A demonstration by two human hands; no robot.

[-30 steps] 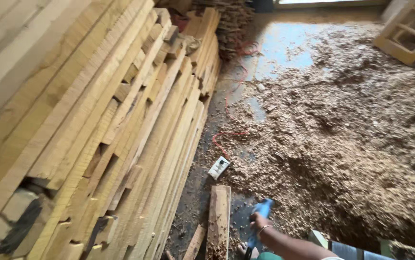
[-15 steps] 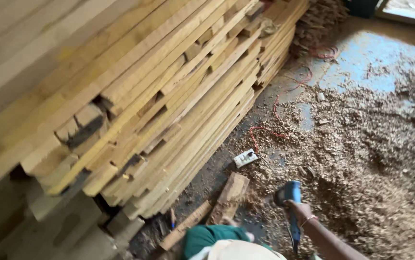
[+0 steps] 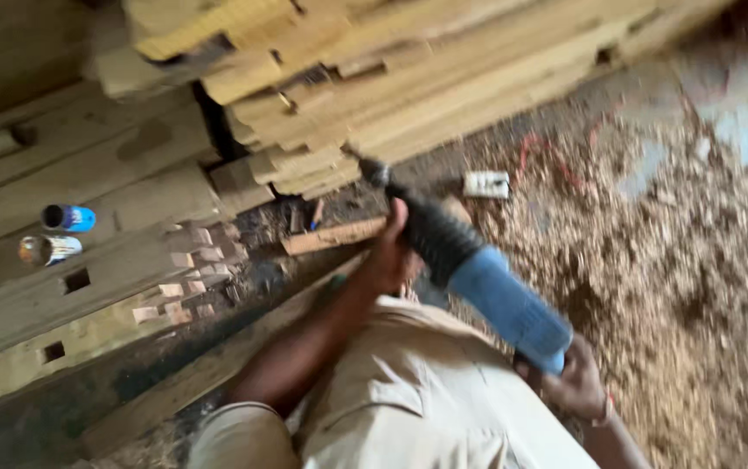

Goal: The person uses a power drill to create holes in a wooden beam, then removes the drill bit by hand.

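Observation:
I hold a power tool with a blue body and a black front part, pointing up and left toward the plank stack. My left hand grips the black front part. At the rear end of the blue body is my right hand, with a bangle at the wrist. My beige shirt fills the bottom middle of the view. The picture is blurred by motion.
A white socket strip and a red cable lie on the floor by the planks. Wood shavings cover the right side. Two cans stand on beams at left, near small wood blocks. A short board lies ahead.
The view has swung left and down. The tool, held only in my right hand low at the floor before, is now raised, with my left hand on its front.

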